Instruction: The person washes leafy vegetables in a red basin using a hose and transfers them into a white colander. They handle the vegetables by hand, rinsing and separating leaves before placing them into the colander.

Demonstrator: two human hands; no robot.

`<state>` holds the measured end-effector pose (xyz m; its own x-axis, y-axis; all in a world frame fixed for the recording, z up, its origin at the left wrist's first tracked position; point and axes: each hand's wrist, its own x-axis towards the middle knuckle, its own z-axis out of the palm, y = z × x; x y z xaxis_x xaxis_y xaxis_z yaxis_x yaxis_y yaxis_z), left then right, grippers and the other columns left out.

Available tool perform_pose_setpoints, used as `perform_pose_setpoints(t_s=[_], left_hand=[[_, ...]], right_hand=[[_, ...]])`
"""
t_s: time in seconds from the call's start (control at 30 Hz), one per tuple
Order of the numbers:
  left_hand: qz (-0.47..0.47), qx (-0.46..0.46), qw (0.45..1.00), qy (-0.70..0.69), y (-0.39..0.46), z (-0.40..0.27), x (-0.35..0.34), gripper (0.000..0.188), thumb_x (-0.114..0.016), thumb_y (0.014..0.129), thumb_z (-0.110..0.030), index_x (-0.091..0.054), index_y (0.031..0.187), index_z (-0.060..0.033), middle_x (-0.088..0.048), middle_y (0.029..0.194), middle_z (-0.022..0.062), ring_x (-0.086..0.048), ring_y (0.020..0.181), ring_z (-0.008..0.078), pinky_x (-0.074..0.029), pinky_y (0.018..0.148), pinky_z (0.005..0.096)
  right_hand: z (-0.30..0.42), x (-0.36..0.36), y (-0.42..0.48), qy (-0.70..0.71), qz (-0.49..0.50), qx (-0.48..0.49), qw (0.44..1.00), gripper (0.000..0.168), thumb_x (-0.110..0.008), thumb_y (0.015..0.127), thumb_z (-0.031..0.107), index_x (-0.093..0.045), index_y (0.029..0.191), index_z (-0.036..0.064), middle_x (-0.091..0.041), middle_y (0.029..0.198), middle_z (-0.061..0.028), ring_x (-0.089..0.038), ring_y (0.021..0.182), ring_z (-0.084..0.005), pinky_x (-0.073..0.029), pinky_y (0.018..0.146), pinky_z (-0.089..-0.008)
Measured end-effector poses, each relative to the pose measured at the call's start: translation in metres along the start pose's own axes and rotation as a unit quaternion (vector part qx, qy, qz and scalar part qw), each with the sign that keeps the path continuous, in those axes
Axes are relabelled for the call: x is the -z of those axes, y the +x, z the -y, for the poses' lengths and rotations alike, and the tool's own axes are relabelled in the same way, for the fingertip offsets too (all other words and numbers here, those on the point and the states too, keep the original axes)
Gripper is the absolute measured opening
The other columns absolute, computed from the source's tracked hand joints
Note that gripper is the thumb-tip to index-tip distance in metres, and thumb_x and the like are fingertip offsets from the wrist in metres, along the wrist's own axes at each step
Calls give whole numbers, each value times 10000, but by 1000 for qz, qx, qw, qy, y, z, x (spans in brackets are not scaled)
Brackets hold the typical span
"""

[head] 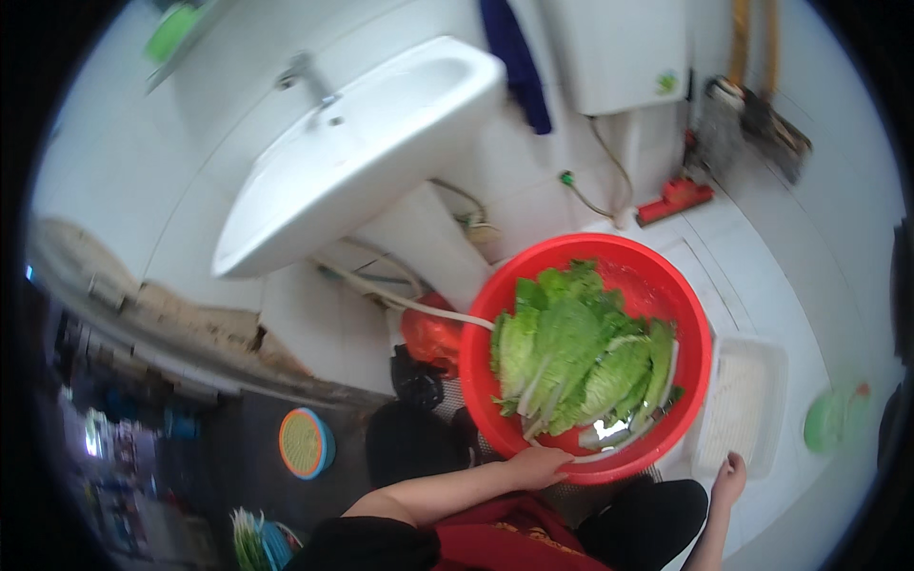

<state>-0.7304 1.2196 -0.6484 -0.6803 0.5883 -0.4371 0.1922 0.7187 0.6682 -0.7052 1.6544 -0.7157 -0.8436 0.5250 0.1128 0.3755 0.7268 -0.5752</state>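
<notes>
A large red plastic basin [694, 400] stands on the floor before me, with water and several heads of leafy green lettuce [571, 350] in it. My left hand [541, 467] is at the near rim, its fingers curled over the edge. Close to those fingers, a pale tube-like strip [607, 455] runs along the inside of the rim; whether the hand also touches it I cannot tell. A whitish hose [443, 312] comes over the left rim. My right hand [728, 479], fingers curled and nothing visible in them, hovers over the near edge of a white plastic tray [775, 414].
A white washbasin [371, 150] with a metal faucet [310, 78] juts out at upper left. Bags, one red [432, 332], one black [416, 378], lie left of the basin. A red-headed floor tool [675, 201] stands at the back; a green container [828, 421] is far right.
</notes>
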Motion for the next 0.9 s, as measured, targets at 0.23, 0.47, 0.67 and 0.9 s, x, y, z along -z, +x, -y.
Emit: perform_pose_setpoints(t_s=[0.23,0.47,0.67,0.9], left_hand=[[-73,-1,996,-56,-97,11,-28,312,-565,768,-206,-539,1040,-57,-571,939,160,-560,872,328,-456,735,421],[-215,-36,971,-97,-179,0,-42,251,-572,763,-174,-539,980,-53,-561,869,154,-544,867,330,-443,742,421],[-241,-60,962,-115,-218,22,-72,243,-575,739,-150,-548,953,-40,-562,871,145,-534,873,327,-444,742,416],[-238,-57,965,-93,-251,32,-89,215,-579,711,-146,-567,894,-34,-571,866,141,-535,872,329,-444,743,418]], right_hand=[[226,110,-122,311,379,45,870,69,-558,823,54,-515,788,13,-549,743,-27,-504,653,-91,-401,614,-190],[292,140,-246,147,686,100,706,76,-610,789,78,-592,832,18,-582,691,-24,-547,603,-97,-446,526,-220],[305,145,-304,151,744,12,651,139,-610,799,86,-587,915,13,-591,760,-24,-545,680,-98,-448,611,-234],[293,149,-346,134,766,-94,622,220,-616,805,93,-591,1001,-1,-623,904,-37,-554,813,-100,-462,744,-250]])
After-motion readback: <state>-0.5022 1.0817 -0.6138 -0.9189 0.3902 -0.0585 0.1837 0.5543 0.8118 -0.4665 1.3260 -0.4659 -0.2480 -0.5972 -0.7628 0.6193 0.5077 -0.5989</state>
